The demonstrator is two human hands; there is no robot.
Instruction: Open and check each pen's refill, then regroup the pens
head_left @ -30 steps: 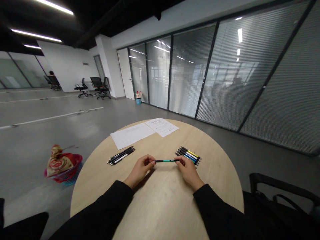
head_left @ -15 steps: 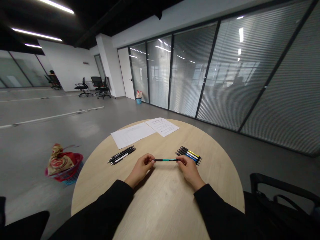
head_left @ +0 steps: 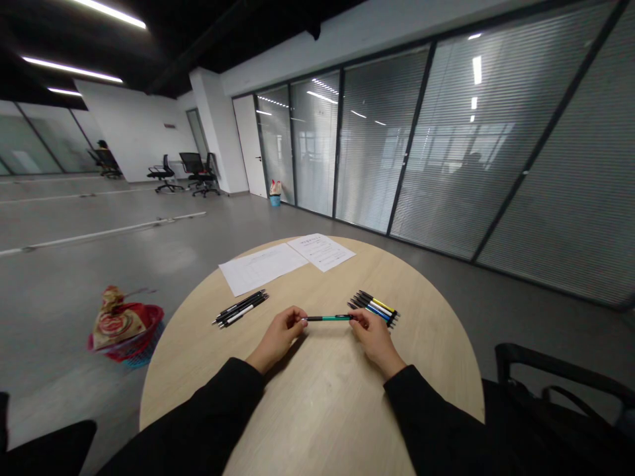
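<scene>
Head view, looking forward and down at a round wooden table [head_left: 426, 344]:

- The left hand [head_left: 278, 337] is almost closed, with curled fingers, and it pinches one end of a teal-barrelled pen [head_left: 327, 318].
- The right hand [head_left: 377, 342] is almost closed too and pinches the other end. Held this way, the pen lies level between the hands, with its middle left uncovered.
- The pen is near the frame's centre, over the table; I cannot tell if it touches the wood.
- A bundle of black pens [head_left: 241, 309] lies just beyond the left hand, and a row of multicoloured pens [head_left: 373, 309] lies just beside the right hand. They seem sorted by look, perhaps to keep each group easy to reach.
- Two paper sheets [head_left: 262, 268] lie at the far edge, well apart from the hands, so they seem kept out of the way.
- On the floor at left stands a red basket [head_left: 153, 317] holding a patterned bag [head_left: 116, 322].
- At upper left, a seated person [head_left: 102, 149] is far off — near some black office chairs [head_left: 198, 168].
</scene>
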